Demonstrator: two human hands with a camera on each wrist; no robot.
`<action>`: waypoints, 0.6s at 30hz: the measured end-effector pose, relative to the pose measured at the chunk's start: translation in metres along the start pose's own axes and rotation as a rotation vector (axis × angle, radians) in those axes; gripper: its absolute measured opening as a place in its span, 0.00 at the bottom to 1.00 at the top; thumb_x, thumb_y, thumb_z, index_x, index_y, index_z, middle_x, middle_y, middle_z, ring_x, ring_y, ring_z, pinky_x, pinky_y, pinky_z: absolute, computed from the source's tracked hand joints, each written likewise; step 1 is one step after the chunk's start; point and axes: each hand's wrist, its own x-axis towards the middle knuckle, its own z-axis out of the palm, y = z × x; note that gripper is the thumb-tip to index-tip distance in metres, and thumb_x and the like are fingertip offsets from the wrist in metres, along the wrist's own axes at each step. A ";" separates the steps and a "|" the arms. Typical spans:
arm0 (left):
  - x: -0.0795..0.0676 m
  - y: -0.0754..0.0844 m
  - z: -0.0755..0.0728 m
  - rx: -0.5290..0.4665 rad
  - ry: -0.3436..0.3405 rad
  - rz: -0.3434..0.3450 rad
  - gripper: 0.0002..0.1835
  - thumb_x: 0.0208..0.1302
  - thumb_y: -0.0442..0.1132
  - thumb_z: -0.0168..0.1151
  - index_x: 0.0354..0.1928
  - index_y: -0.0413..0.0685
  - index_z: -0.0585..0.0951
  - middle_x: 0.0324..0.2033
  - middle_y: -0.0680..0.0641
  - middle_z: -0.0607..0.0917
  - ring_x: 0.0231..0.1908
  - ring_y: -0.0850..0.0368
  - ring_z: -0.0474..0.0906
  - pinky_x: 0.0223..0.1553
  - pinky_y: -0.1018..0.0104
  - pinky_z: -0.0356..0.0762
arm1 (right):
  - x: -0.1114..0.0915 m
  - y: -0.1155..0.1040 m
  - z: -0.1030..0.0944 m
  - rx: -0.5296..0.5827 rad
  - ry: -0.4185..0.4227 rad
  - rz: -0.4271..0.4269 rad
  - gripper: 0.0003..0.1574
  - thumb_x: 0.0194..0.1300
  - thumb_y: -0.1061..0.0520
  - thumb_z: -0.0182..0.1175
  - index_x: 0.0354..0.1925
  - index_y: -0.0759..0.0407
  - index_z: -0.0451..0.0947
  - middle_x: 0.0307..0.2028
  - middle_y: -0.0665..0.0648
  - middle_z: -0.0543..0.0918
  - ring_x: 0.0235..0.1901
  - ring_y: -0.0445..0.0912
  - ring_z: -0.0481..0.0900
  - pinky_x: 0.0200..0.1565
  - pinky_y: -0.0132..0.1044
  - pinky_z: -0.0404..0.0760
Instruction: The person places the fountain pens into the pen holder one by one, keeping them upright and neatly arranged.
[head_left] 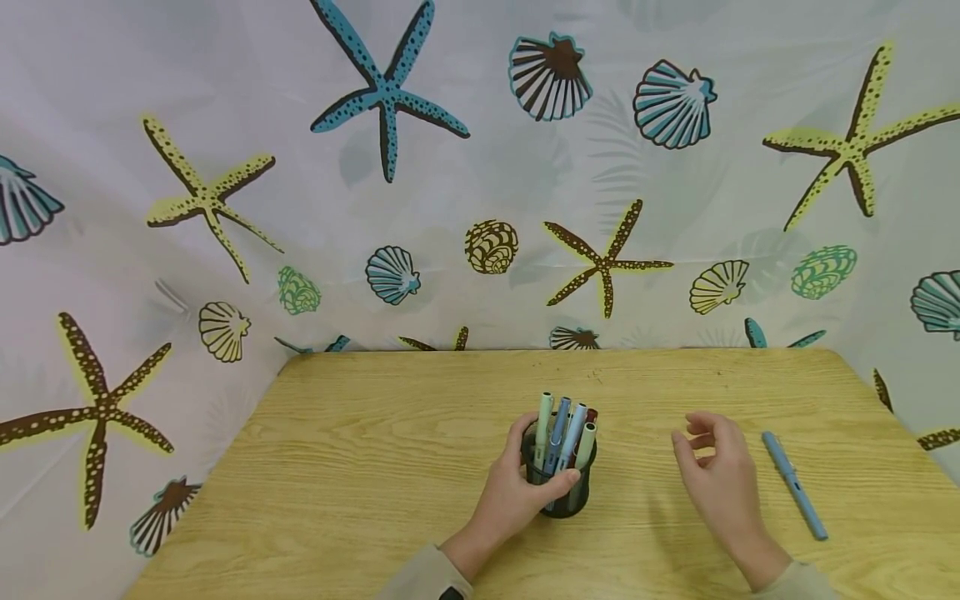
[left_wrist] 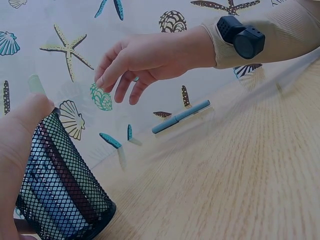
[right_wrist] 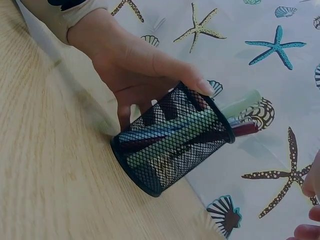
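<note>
A black mesh pen holder (head_left: pixel 576 502) is upright on the table, gripped around its side by my left hand (head_left: pixel 506 493), the thumb at the front near the rim. Several capped pens stand in it: light green (head_left: pixel 543 425), blue (head_left: pixel 558 429), pale blue (head_left: pixel 573 433) and a dark red one (right_wrist: pixel 245 129) partly hidden behind the others. To the right of the holder, my right hand (head_left: pixel 716 475) hovers above the table with loosely curled fingers and nothing in them. A single blue pen (head_left: pixel 795 485) lies on the table just right of that hand.
The wood-grain table (head_left: pixel 360 467) spreads out on both sides of the holder. Behind it and at the sides hangs a white cloth (head_left: pixel 465 200) printed with starfish and shells. A dark device (left_wrist: pixel 242 37) is strapped on the right wrist, over a beige sleeve (left_wrist: pixel 280 37).
</note>
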 end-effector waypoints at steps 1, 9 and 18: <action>0.000 0.000 0.000 0.000 -0.001 -0.001 0.42 0.53 0.56 0.67 0.66 0.74 0.53 0.51 0.50 0.73 0.45 0.54 0.76 0.36 0.63 0.76 | 0.001 0.001 -0.001 -0.010 -0.004 0.013 0.15 0.57 0.67 0.63 0.43 0.66 0.73 0.35 0.58 0.75 0.30 0.45 0.74 0.27 0.21 0.71; 0.001 0.001 -0.001 0.002 -0.001 -0.008 0.42 0.53 0.56 0.67 0.66 0.75 0.53 0.51 0.51 0.73 0.45 0.54 0.76 0.36 0.63 0.76 | 0.006 0.011 -0.019 -0.055 -0.070 0.107 0.16 0.64 0.60 0.58 0.48 0.67 0.71 0.39 0.60 0.74 0.33 0.48 0.74 0.29 0.27 0.72; 0.002 -0.001 0.001 0.009 0.003 -0.014 0.41 0.53 0.55 0.67 0.66 0.74 0.54 0.52 0.50 0.73 0.46 0.53 0.75 0.37 0.62 0.76 | 0.016 0.023 -0.038 -0.120 -0.054 0.103 0.17 0.62 0.61 0.59 0.47 0.70 0.71 0.37 0.63 0.74 0.33 0.53 0.74 0.28 0.28 0.70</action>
